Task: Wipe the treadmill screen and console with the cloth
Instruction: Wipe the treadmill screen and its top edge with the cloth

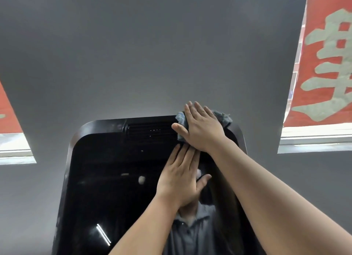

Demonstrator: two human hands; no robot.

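The treadmill's black glossy screen (pixel 106 188) fills the lower middle of the head view, with a vented strip (pixel 150 130) along its top edge. My right hand (pixel 200 129) lies flat with straight fingers on a blue-grey cloth (pixel 223 117), pressing it against the screen's top right corner. Only the cloth's edges show around the hand. My left hand (pixel 181 176) rests flat on the glass just below, fingers straight and pointing up, holding nothing.
A grey wall (pixel 142 54) stands behind the screen. Red banners with pale characters hang at the right (pixel 327 54) and left (pixel 7 115) over window sills. The glass reflects a person in a grey collared shirt.
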